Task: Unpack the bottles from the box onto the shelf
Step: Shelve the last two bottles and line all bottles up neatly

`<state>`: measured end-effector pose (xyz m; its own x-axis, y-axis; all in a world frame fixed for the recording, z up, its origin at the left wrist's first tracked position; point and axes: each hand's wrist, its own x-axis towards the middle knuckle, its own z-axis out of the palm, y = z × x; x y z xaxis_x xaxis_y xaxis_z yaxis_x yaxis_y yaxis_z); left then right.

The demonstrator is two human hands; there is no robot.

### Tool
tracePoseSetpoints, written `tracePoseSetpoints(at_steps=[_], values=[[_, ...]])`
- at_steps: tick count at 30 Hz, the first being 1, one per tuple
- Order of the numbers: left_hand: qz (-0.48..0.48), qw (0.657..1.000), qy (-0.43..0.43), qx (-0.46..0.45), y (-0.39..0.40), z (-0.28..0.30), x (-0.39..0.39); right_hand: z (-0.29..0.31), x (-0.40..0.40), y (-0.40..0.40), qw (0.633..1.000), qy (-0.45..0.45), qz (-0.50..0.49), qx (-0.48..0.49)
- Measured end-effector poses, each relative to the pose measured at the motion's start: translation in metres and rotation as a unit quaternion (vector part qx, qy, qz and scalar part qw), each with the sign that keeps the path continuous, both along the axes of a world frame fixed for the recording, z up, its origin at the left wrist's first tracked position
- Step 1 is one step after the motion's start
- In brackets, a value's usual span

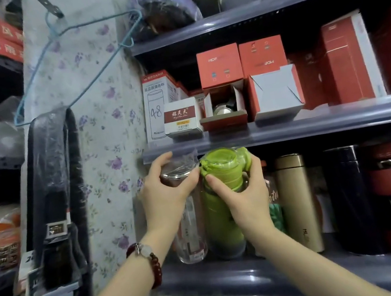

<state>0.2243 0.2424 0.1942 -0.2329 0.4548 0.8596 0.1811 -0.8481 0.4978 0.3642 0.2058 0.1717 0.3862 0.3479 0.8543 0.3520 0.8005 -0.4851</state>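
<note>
On the shelf (234,279), the left hand (169,197) has its grip curled around a clear glass bottle (188,225); beside it, touching, the right hand (245,198) grips a green bottle (222,222) at its cap.

Both bare forearms reach up and forward; the left hand (168,195) (a dark red bead bracelet (147,259) circles its wrist) and right hand (243,195) curl in grips.

On the shelf (234,277), my glass bottle (190,237) stands left of the lidded bottle (221,220). A flask (297,198) stands to their right. Boxes (243,85) sit on the shelf above.
</note>
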Motion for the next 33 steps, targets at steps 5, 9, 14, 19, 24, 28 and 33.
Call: tracePoseSetpoints(at_steps=[5, 9, 14, 19, 24, 28, 33], values=[[-0.03, 0.999, 0.009, -0.032, 0.014, 0.003, 0.002, -0.003, 0.003, 0.011, 0.999, -0.001, 0.002, -0.034], [-0.041, 0.996, 0.027, -0.078, 0.029, 0.01, 0.0, 0.009, 0.003, 0.017, 0.997, -0.002, 0.026, -0.072], [-0.049, 0.993, 0.029, -0.103, 0.036, 0.015, 0.0, 0.011, -0.004, 0.018, 0.996, -0.011, 0.029, -0.085], [-0.026, 0.998, 0.027, -0.049, 0.026, 0.006, 0.002, 0.007, 0.0, 0.017, 0.996, 0.011, 0.02, -0.087], [-0.019, 0.998, 0.047, -0.028, 0.027, -0.008, 0.006, 0.004, 0.006, 0.017, 0.995, 0.039, -0.003, -0.088], [-0.012, 0.999, 0.018, -0.048, 0.034, -0.011, 0.012, 0.006, 0.005, 0.018, 0.994, 0.043, -0.006, -0.104], [-0.013, 0.997, 0.03, -0.064, 0.036, -0.005, 0.015, 0.004, 0.003, 0.016, 0.991, 0.076, -0.014, -0.108]])
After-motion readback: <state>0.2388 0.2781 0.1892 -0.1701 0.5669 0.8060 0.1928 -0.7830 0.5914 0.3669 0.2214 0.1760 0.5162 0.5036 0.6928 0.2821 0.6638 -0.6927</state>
